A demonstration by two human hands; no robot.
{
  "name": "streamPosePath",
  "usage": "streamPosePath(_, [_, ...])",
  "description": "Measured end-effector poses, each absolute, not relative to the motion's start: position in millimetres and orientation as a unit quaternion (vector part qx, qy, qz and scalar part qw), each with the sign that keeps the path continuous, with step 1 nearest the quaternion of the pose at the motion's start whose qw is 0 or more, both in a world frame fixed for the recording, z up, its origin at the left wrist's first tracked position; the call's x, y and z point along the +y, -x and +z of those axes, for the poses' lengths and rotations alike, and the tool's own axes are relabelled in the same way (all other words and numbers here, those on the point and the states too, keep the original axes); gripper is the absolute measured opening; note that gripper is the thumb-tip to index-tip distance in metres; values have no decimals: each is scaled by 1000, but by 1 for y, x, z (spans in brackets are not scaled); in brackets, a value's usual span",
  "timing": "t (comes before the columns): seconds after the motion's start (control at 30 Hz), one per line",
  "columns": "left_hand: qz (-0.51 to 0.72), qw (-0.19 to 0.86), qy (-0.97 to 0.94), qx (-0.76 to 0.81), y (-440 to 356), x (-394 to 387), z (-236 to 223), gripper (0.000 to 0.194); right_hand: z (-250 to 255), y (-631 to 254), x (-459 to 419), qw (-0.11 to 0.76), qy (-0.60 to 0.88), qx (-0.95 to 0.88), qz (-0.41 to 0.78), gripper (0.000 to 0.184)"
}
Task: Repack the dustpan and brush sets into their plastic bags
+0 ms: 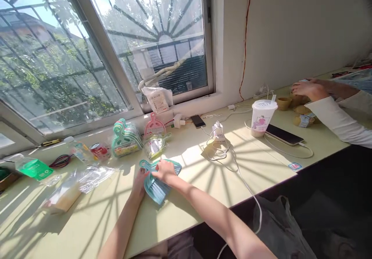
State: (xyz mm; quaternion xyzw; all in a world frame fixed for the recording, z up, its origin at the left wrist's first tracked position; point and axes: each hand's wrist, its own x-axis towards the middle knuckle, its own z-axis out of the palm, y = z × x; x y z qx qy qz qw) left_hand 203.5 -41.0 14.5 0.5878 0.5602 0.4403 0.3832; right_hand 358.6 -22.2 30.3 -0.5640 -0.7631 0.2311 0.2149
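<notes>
A small teal hand brush (157,192) with pale blue bristles lies low over the table in front of me, its bristles toward the table's front edge. Partly under my fingers, a matching teal piece (178,167), which looks like a mini dustpan or second brush, fans out to the right. My left hand (140,182) is closed at the brush's handle end, on its left side. From the right, my right hand (166,171) reaches across with bent fingers gripping the teal pieces near their handles. My hands hide where the two pieces meet.
Bagged green brush sets (126,139), a pink dustpan (154,125) and a clear packet (156,146) stand behind. Bottles, a can (99,151) and plastic wrap (95,177) lie left. Right are a cabled charger (217,131), a cup (263,117), phones and another person's hands (309,89).
</notes>
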Motion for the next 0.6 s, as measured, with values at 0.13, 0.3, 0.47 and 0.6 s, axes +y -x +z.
streamPosePath(0.13, [380, 575, -513, 512, -198, -39, 16, 58, 27, -371, -23, 305, 582, -713, 244, 20])
streamPosePath(0.3, [420, 605, -454, 502, -182, -17, 7, 35, 40, -428, -3, 336, 627, -696, 96, 37])
streamPosePath(0.47, [527, 627, -320, 476, -155, 8, 0, 30, 41, -499, 11, 193, 820, -538, 21, 51])
streamPosePath(0.6, [595, 614, -281, 436, -151, 14, -4, 46, 30, -526, 17, 172, 838, -511, 85, 34])
